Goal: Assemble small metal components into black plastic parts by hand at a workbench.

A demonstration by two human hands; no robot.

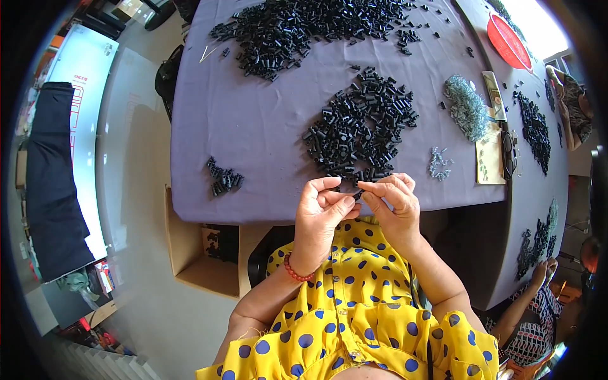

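Note:
My left hand [322, 212] and my right hand [396, 206] meet at the near edge of the table. Their fingertips are pinched around a small black cylindrical part [358, 195], largely covered by the fingers. A red bead bracelet circles my left wrist. Just beyond my hands lies a heap of similar small black cylindrical parts [361, 123]. A little cluster of black parts [224, 177] rests on the cloth to the left. On the right sit a few small silvery-clear pieces [439, 163], and beyond them a grey tangled pile of fine pieces [465, 107].
A larger black heap [316, 28] covers the far side of the purple-grey tablecloth [253, 126]. At right are a yellow card [491, 155], glasses [509, 154] and a red basket [508, 42]. Another person's hands [544, 272] work at lower right. A cardboard box [202, 278] stands below left.

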